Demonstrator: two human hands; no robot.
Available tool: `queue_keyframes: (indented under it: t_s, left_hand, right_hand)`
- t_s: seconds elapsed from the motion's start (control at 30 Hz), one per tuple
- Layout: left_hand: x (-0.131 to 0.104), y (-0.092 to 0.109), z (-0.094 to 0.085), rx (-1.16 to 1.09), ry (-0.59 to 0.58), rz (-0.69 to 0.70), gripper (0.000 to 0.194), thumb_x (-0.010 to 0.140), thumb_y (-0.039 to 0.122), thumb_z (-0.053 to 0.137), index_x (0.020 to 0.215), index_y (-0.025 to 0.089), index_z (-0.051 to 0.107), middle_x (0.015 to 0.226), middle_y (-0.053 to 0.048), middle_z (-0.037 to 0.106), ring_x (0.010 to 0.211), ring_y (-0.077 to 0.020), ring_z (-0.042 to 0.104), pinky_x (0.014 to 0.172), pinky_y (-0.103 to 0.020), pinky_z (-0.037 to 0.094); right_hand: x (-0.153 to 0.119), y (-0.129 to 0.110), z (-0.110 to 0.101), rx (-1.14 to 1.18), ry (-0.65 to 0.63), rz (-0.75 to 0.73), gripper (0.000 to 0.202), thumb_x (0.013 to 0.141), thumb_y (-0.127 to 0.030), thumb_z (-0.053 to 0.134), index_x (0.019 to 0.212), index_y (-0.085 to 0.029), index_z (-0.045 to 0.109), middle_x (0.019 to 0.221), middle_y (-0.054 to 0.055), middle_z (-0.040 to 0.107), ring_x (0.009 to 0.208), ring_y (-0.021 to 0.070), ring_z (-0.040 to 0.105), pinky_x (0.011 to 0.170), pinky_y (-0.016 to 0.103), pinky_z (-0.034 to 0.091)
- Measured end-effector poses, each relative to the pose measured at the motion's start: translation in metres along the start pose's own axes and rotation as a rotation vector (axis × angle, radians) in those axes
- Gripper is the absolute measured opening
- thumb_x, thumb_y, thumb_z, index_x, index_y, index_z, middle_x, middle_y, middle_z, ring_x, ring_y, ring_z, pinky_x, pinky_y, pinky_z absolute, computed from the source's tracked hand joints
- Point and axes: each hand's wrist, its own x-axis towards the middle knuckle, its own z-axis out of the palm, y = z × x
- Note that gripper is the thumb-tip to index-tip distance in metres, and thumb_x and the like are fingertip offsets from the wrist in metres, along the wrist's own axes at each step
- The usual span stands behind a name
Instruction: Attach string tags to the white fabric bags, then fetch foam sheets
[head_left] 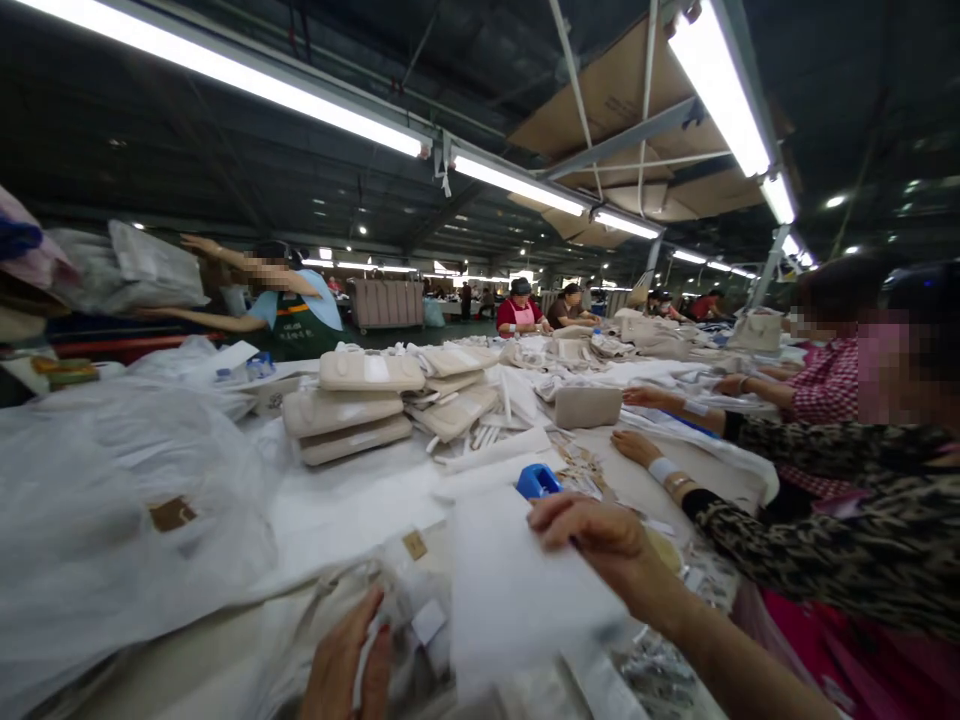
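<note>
Head view: long work table (360, 505) under white covering, running away beneath rows of ceiling strip lights (225, 70). Heaped at left, a big clear plastic bag (112, 500) with a brown tag showing through. Mid-table, a stack of beige flat bags (349, 405), three high, with more beige pieces fanned just beside it to the right. Farther right, a single beige pouch (587, 406) standing alone, near a co-worker's outstretched hand.

At right edge, a co-worker in a dark patterned sleeve (825, 520), hand flat on the table, pale band at the wrist. Behind, a second co-worker in a red checked top, arm reaching toward the pouch. At far left, another person in a green apron, arms raised to a bundle on a shelf. More seated workers far down the table, too small to tell apart.

Near foreground, a white sheet (510, 590) lying flat, tilted slightly, over loose clear wrappers and pale cloth. Right hand (600, 540) resting on the sheet's upper right corner, fingers curled over the edge, pressing rather than pinching; grip loosely closed on the sheet. Just beyond its fingertips, a small blue plastic object (537, 482), touching or nearly touching the sheet's top edge; cannot tell which. Left hand (346, 660) low in frame, fingers wrapped narrowly round a fold of thin white material (367, 655) beside the sheet's lower left. Small brown tag (414, 545) between the two hands.
</note>
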Motion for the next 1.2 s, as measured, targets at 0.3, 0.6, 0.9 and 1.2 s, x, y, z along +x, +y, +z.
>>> queue_keyframes:
  t_s: [0.3, 0.6, 0.9, 1.2]
  left_hand:
    - [-0.014, 0.056, -0.022, -0.027, -0.189, 0.308, 0.032, 0.09, 0.037, 0.04, 0.115, 0.029, 0.058, 0.117, -0.004, 0.058, 0.106, -0.0197, 0.049, 0.087, -0.028, 0.041]
    - [-0.006, 0.085, -0.02, -0.411, -0.315, -0.423, 0.029, 0.071, 0.049, 0.064, 0.074, 0.021, 0.07, 0.068, -0.001, 0.068, 0.064, -0.0166, 0.057, 0.061, -0.025, 0.046]
    - [0.023, 0.106, -0.008, -0.742, -0.447, -0.885, 0.034, 0.058, 0.047, 0.074, 0.066, 0.015, 0.065, 0.049, 0.005, 0.049, 0.046, -0.0057, 0.036, 0.044, -0.016, 0.029]
    - [0.02, 0.101, 0.007, -0.954, -0.47, -1.047, 0.031, 0.064, 0.043, 0.072, 0.065, 0.014, 0.061, 0.048, 0.006, 0.045, 0.042, -0.0049, 0.033, 0.039, -0.017, 0.021]
  right_hand:
    - [-0.072, -0.011, 0.042, -0.361, -0.241, -0.26, 0.019, 0.092, -0.026, 0.041, 0.091, -0.021, 0.06, 0.091, 0.006, 0.066, 0.098, 0.014, 0.059, 0.101, 0.035, 0.037]
    - [-0.079, -0.004, 0.04, -0.268, 0.118, 0.037, 0.009, 0.084, -0.021, 0.056, 0.089, -0.022, 0.064, 0.077, 0.0, 0.065, 0.071, 0.0115, 0.058, 0.065, 0.02, 0.046]
    - [-0.074, -0.004, 0.044, 0.822, 0.299, 0.732, 0.029, 0.06, -0.038, 0.077, 0.079, -0.018, 0.068, 0.068, 0.001, 0.066, 0.06, 0.0144, 0.06, 0.061, 0.026, 0.046]
    - [-0.076, -0.008, 0.04, 1.123, 0.187, 0.791, 0.036, 0.069, -0.042, 0.067, 0.089, -0.012, 0.068, 0.081, 0.01, 0.07, 0.082, 0.0251, 0.065, 0.085, 0.041, 0.046]
